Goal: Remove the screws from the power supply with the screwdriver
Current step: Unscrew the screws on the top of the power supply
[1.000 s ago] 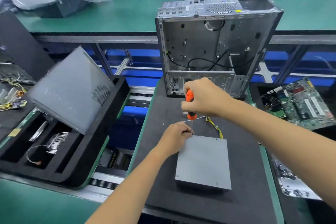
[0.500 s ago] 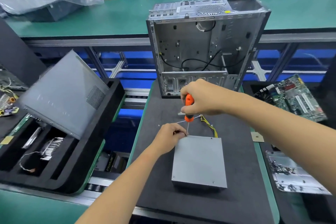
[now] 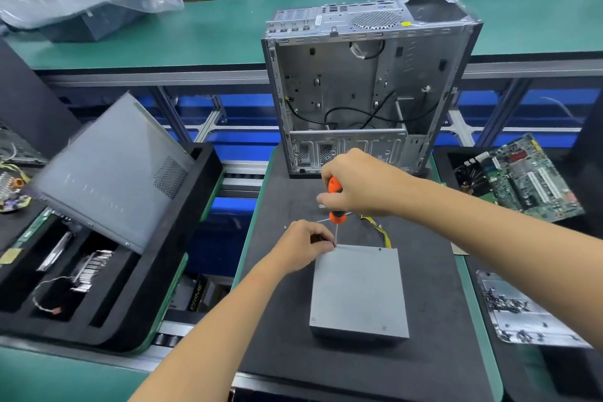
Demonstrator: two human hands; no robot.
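Orange-handled screwdriver [image 3: 335, 202] stays upright at the power supply [image 3: 358, 290]'s upper-left corner, clenched in the right hand [image 3: 355, 186]. Left hand [image 3: 301, 246] still pinches the shaft near the tip, so this screw seems not yet out.

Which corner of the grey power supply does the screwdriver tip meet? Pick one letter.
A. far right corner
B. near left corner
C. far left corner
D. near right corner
C: the right hand holds the orange-handled screwdriver upright, and its shaft comes down at the far left corner of the power supply, where the left hand pinches at the tip.
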